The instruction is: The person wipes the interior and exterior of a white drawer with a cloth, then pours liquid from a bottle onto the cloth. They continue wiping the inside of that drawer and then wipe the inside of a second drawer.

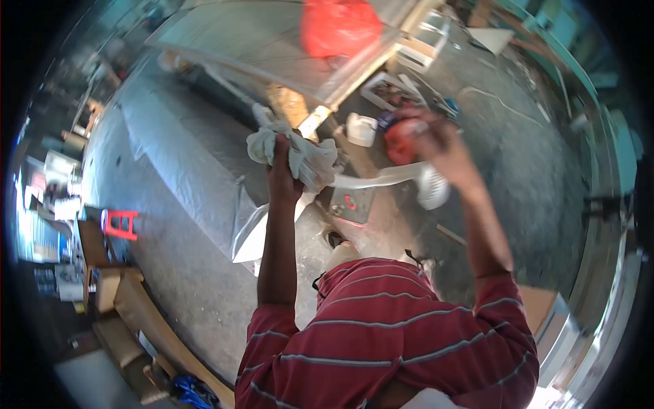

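Observation:
My left hand (283, 167) is closed around a crumpled bundle of thin pale material (313, 160), which looks like plastic sheeting or cloth, near the corner of the table. From this bundle a white strip (375, 180) stretches rightward to a ribbed white loop (432, 187). Just above that loop is my right hand (439, 146), smeared by motion, so I cannot tell whether its fingers grip the strip. A red object (407, 141) appears just beyond the right hand, partly covered by it and blurred.
A wood-edged table (238, 51) carries a red plastic bag (339, 27). Grey sheeting (170, 146) covers a long surface at left. A white jug (361, 129) and a box of small items (394, 91) lie beyond my hands. A red stool (121, 225) stands far left.

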`<state>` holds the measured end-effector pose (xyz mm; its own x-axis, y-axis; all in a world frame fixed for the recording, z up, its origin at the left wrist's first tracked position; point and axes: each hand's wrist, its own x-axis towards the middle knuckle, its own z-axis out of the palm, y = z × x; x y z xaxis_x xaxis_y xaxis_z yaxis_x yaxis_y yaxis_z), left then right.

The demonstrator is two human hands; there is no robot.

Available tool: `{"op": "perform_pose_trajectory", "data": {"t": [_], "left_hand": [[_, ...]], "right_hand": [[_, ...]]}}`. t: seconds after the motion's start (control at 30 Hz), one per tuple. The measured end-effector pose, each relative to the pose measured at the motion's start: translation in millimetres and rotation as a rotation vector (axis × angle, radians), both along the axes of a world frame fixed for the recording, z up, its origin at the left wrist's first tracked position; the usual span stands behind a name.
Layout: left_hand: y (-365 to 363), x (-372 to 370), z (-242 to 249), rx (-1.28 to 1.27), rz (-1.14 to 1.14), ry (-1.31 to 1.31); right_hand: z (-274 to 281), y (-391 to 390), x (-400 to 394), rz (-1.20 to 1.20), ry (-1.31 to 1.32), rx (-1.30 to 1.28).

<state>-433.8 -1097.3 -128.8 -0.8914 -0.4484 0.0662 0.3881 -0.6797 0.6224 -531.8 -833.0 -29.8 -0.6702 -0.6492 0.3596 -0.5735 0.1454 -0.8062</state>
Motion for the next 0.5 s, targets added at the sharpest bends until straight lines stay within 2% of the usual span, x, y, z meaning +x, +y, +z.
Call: {"op": "perform_pose_trajectory", "data": {"t": [0.07,0.1,0.13,0.17,0.23,0.3,0.37,0.4,0.43,0.5], "left_hand": [[68,2,20,0.017,-0.061,-0.022],[103,1,24,0.063,-0.059,-0.062],[133,5,25,0.064,-0.152,-0.059],[161,12,24,0.067,-0.268,-0.061],[214,17,5,0.238,-0.708,0.116],[263,37,-8,0.022,-0.521,-0.166],[343,84,12,-0.512,-0.185,-0.118],[348,91,-5,-1.074,-0.126,0.124],[367,105,-12,-1.256,-0.161,0.289],[407,147,-17,-1.083,-0.569,0.213]], "right_hand": [[-25,23,46,0.041,-0.043,-0.033],[-32,41,65,0.030,0.013,0.028],[-39,60,82,0.018,0.070,0.088],[-59,78,101,-0.070,0.027,0.140],[-87,121,137,-0.235,-0.042,0.203],[-91,173,178,-0.338,-0.046,0.158],[-80,229,226,-0.400,-0.241,-0.083],[-91,247,242,-0.453,-0.224,-0.151],[-99,273,265,-0.525,-0.210,-0.165],[-111,310,318,-0.643,-0.093,-0.032]]}}
